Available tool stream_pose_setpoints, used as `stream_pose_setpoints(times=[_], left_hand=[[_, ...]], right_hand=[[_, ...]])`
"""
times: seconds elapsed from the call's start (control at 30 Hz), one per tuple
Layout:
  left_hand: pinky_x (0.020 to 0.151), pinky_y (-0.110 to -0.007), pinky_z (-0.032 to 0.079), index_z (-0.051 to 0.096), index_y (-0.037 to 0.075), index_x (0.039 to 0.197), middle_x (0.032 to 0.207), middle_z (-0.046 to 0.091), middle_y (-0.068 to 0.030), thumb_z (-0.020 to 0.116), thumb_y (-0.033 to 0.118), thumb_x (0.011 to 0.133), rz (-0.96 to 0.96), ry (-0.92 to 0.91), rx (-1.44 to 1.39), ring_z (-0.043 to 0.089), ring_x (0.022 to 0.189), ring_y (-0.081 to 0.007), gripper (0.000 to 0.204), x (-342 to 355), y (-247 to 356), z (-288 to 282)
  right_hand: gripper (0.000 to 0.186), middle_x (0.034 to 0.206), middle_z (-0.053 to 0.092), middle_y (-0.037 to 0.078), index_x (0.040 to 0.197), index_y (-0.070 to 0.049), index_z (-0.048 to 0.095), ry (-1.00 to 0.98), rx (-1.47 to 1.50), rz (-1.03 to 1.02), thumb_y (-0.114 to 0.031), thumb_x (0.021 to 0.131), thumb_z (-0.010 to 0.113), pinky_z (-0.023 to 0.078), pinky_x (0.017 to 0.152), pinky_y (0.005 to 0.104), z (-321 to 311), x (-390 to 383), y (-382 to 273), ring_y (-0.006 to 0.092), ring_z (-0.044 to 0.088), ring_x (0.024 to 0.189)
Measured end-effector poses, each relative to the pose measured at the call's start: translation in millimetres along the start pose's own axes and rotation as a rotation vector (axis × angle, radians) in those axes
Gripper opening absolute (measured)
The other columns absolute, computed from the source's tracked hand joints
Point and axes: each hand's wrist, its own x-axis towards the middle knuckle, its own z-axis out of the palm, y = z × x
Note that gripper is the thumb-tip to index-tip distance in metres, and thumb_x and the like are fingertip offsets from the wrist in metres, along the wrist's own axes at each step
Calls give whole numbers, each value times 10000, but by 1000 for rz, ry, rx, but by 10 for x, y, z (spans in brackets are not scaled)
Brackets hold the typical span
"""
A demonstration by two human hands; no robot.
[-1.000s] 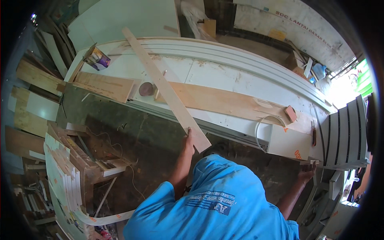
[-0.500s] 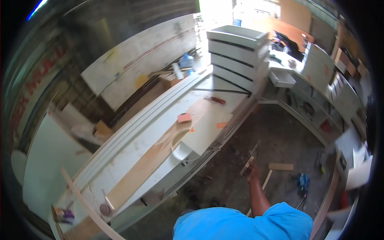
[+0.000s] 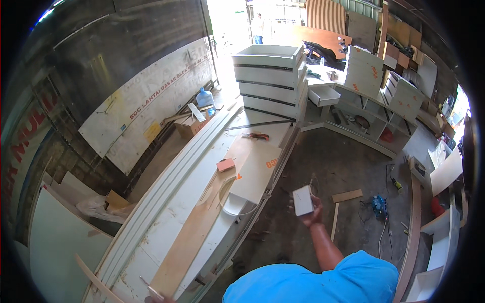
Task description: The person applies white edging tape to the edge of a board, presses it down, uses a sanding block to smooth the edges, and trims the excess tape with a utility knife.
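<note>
My right hand [image 3: 315,214] is out over the floor, fingers wrapped round a small white-faced rectangular block [image 3: 303,200], its white face turned up. At the lower edge my left hand [image 3: 162,299] shows only in part, closed on a thin pale stick-like tool [image 3: 146,283] whose kind I cannot make out. That hand is beside the near end of a long light-brown wood strip [image 3: 177,252] on a white workbench panel [image 3: 149,235]. A reddish-pink block [image 3: 226,164] rests farther up the strip, and a red-and-black utility knife [image 3: 256,136] lies beyond it.
A stack of white drawers [image 3: 268,76] stands at the panel's far end. On the bench also sits a pale box-like board [image 3: 260,169]. To the right, a blue power tool [image 3: 379,207] with a cord and wood offcuts [image 3: 347,195] lie on the floor. A curved strip [image 3: 96,283] crosses lower left.
My view has swung to the right. The block in my right hand has turned from edge-on to showing its white face. My left hand now sits lower, mostly out of the picture.
</note>
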Motion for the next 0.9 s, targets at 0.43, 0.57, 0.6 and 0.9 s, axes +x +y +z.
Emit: stream_pose_setpoints(times=[0.43, 0.57, 0.6, 0.9], left_hand=[[861, -354, 533, 633, -30, 1185, 1146, 594, -164, 736, 258, 899, 773, -1070, -1029, 634, 1015, -245, 418, -355, 4067, 771], [875, -361, 534, 609, -24, 1243, 1207, 570, -175, 801, 322, 841, 924, -1232, -1092, 620, 1071, -231, 565, -608, 4390, 655], [852, -339, 535, 630, -30, 1189, 1133, 627, -146, 803, 313, 844, 863, -1276, -1130, 645, 991, -205, 516, -695, 4421, 665], [599, -238, 472, 695, 14, 971, 841, 684, -39, 726, 257, 926, 446, -1820, -1009, 603, 710, -82, 249, -786, 4007, 1044]], right_hand=[[642, 1290, 608, 226, 1364, -17, 527, -323, -42, -20, -518, 966, 460, 547, 898, 497, 1799, -86, 1217, 385, 635, 1114], [643, 1260, 608, 235, 1370, -6, 513, -380, -77, -33, -507, 971, 455, 552, 872, 507, 1721, -283, 1165, 388, 634, 1103], [643, 1260, 608, 235, 1370, -6, 513, -375, -78, -45, -507, 971, 455, 552, 872, 507, 1696, -311, 1147, 388, 634, 1103], [656, 1223, 615, 215, 1368, -3, 503, -165, -21, 36, -516, 960, 491, 541, 874, 510, 1496, -723, 1408, 364, 644, 1075]])
